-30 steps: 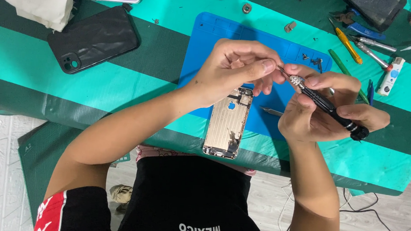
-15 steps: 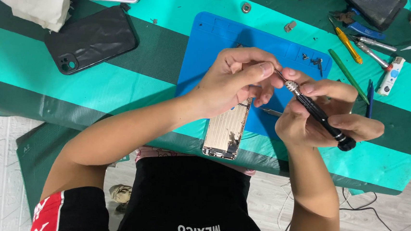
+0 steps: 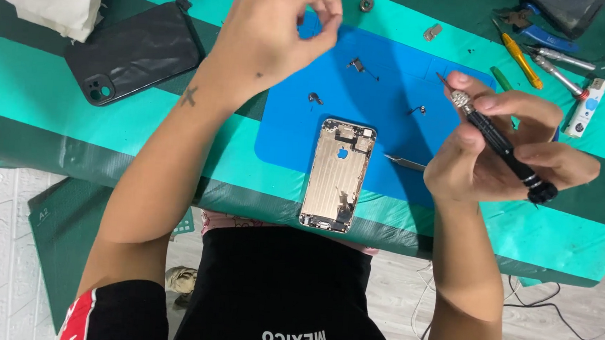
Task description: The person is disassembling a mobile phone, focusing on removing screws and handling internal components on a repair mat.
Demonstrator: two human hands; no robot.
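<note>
A blue mat (image 3: pixel 393 91) covers the green bench; the opened gold phone shell (image 3: pixel 337 176) lies on its near edge. The right hand (image 3: pixel 503 148) grips a black screwdriver (image 3: pixel 496 141) — the left hand (image 3: pixel 277 26), fingertips pinched, hovers over the far side, seemingly setting down a tiny screw. Next, the driver must find another screw.

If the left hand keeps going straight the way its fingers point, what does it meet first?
Probably the small round metal part on the green mat, beyond the left hand. Depth is unclear, since the hand seems raised above the table.
</note>
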